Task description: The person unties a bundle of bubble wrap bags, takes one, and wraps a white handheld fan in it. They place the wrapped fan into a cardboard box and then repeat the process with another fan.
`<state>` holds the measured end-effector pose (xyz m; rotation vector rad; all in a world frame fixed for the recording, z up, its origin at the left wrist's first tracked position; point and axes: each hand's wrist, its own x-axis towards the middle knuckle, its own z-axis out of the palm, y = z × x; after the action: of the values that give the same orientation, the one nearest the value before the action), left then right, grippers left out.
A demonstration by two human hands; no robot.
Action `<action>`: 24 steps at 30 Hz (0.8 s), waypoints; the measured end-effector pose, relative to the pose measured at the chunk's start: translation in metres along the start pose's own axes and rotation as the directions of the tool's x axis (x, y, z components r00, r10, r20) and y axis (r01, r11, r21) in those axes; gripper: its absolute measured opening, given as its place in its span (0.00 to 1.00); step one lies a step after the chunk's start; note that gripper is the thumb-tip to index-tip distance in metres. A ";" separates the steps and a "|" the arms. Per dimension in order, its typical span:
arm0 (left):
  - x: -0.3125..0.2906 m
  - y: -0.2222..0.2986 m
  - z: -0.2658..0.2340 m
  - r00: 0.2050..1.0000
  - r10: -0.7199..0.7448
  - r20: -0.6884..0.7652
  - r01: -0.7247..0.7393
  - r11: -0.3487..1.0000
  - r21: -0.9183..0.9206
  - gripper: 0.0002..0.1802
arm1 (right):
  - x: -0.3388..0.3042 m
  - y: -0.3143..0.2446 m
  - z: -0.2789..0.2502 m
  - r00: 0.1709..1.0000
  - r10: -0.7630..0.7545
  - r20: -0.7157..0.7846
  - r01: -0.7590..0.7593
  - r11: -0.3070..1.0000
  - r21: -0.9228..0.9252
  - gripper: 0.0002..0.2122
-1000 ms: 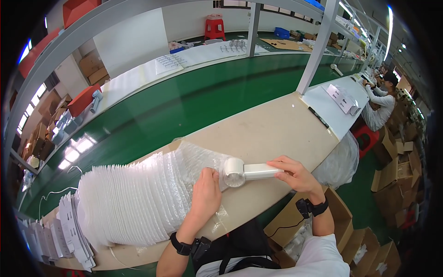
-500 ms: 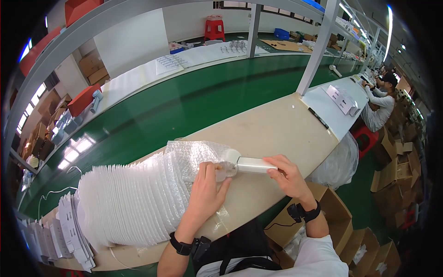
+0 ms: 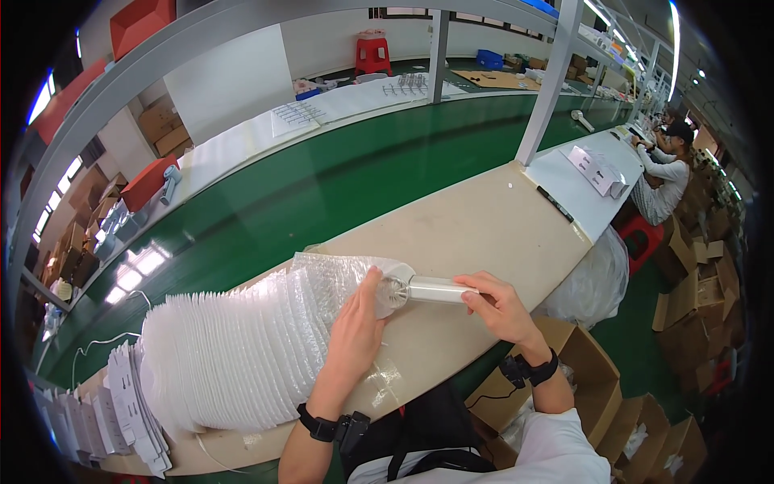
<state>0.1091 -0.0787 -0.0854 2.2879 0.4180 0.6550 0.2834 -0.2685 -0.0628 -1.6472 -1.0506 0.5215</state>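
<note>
My right hand (image 3: 493, 305) grips the white handle of a handheld device (image 3: 439, 289), its fingers and thumb closed round the handle's far right end. The device's round head, with a ribbed grille, points left and sits at the mouth of a clear bubble-wrap bag (image 3: 330, 276). My left hand (image 3: 355, 332) is at that mouth, fingers closed on the bag's edge next to the round head; the exact grip is partly hidden. Behind it a long row of bubble-wrap bags (image 3: 218, 363) stands packed together on the beige tabletop (image 3: 463, 230).
Folded white boxes (image 3: 133, 403) stand at the left end. Beyond the table runs a green conveyor belt (image 3: 339, 177). A grey post (image 3: 548, 89) rises at the table's far edge. An open cardboard box (image 3: 592, 363) is at lower right; a co-worker (image 3: 665, 173) sits at far right.
The device has shifted slightly left, its round head against the bag's mouth. My left hand has turned, its fingers now stretched higher along the bag's edge. My right hand keeps its hold.
</note>
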 end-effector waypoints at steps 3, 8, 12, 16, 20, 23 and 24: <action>0.000 0.000 -0.004 0.999 0.030 0.019 -0.030 0.999 0.011 0.39 | 0.000 0.000 -0.003 0.998 -0.068 0.000 0.068 0.995 -0.068 0.13; 0.002 -0.002 -0.008 0.982 0.185 0.037 -0.188 0.974 0.123 0.42 | -0.001 -0.007 -0.007 0.948 -0.317 0.022 0.307 0.899 -0.312 0.12; 0.004 0.013 -0.009 0.983 0.180 0.038 -0.183 0.977 0.106 0.38 | -0.004 -0.018 -0.009 0.985 -0.171 0.018 0.171 0.962 -0.214 0.12; 0.002 0.013 -0.005 0.988 0.134 0.074 -0.137 0.990 0.028 0.41 | -0.002 -0.022 -0.011 0.998 -0.037 0.049 0.044 0.990 -0.135 0.11; 0.002 0.014 -0.011 0.972 0.212 0.102 -0.227 0.959 0.167 0.38 | -0.001 -0.028 -0.011 0.984 -0.171 0.042 0.176 0.951 -0.255 0.11; 0.003 0.017 -0.007 0.946 0.285 0.157 -0.310 0.936 0.168 0.38 | 0.002 -0.030 -0.008 0.943 -0.326 0.069 0.326 0.863 -0.386 0.11; 0.003 0.019 -0.006 0.930 0.320 0.182 -0.350 0.922 0.168 0.39 | 0.004 -0.030 -0.006 0.909 -0.404 0.106 0.406 0.794 -0.452 0.11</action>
<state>0.1106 -0.0870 -0.0677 2.6095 0.0127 0.6204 0.2786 -0.2674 -0.0321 -1.7493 -1.5750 -0.0260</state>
